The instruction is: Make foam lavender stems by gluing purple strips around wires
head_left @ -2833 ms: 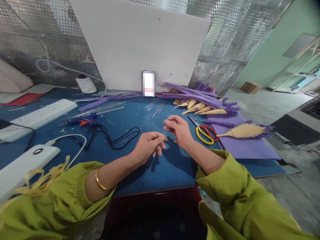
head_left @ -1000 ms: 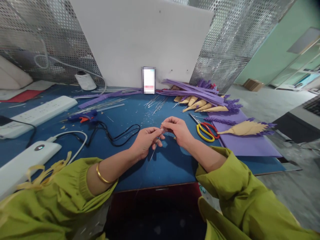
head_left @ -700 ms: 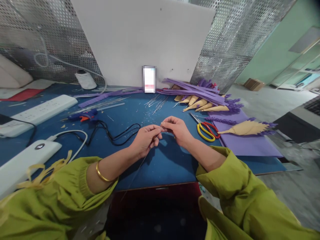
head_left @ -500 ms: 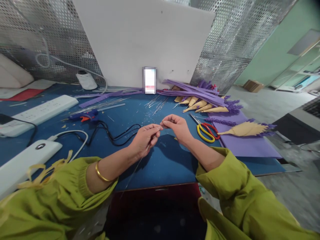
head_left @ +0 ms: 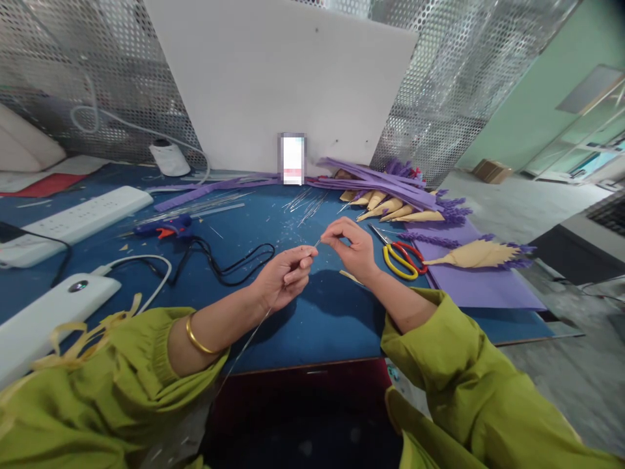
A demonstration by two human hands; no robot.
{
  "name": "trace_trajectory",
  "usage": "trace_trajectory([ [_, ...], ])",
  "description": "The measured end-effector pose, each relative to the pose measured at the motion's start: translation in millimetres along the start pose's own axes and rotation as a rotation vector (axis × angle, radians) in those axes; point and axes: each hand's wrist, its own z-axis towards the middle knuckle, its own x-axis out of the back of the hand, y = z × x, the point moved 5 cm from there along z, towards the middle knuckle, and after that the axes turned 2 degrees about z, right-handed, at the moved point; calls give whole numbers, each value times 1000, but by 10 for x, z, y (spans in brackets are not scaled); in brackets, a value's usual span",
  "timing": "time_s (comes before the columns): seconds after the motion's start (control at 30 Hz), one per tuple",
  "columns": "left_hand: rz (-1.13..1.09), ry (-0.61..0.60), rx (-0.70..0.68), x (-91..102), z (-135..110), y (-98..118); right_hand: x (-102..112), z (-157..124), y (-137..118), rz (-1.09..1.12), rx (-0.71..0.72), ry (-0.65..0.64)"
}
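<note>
Thin silver wire (head_left: 247, 339) is held above the front middle of the blue table mat (head_left: 312, 319), slanting from the fingertips down toward the near edge. The left hand (head_left: 286, 277) is closed on it, thumb and forefinger pinched together on the strand. The curled fingers hide the middle stretch, and the lower length is seen trailing out beneath the palm. The upper tip of the thin silver wire is pinched between thumb and forefinger of the right hand (head_left: 352, 249), just beside the left fingertips.

Behind the hands, a loose scatter of straight wires (head_left: 305, 205) is spread on the mat. Yellow-and-red-handled scissors (head_left: 403, 257) lie near the right hand, with a purple foam sheet (head_left: 473, 290) beyond them bearing a cream paper cone fringed in purple (head_left: 476, 254). Further back, purple foam strips (head_left: 385, 182) are heaped over more cones. To the left are found a looped black cord (head_left: 229, 264), a blue glue gun (head_left: 163, 228) and two white power strips (head_left: 73, 221). A white board (head_left: 293, 78) is propped at the back.
</note>
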Motion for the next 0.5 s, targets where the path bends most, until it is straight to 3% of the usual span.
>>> trace_trajectory([
  [0.2,129,-8,-17,17,-3,5,-5,50,29,-1,-61,-80],
  [0.37,411,28,-197,7,-12,106,-28,89,69,39,-180,-199],
  [0.43,569,79,-263,10,-18,133,-51,78,125,124,-301,-253],
  [0.5,737,140,-287,21,-23,129,-94,26,228,218,-507,-343],
])
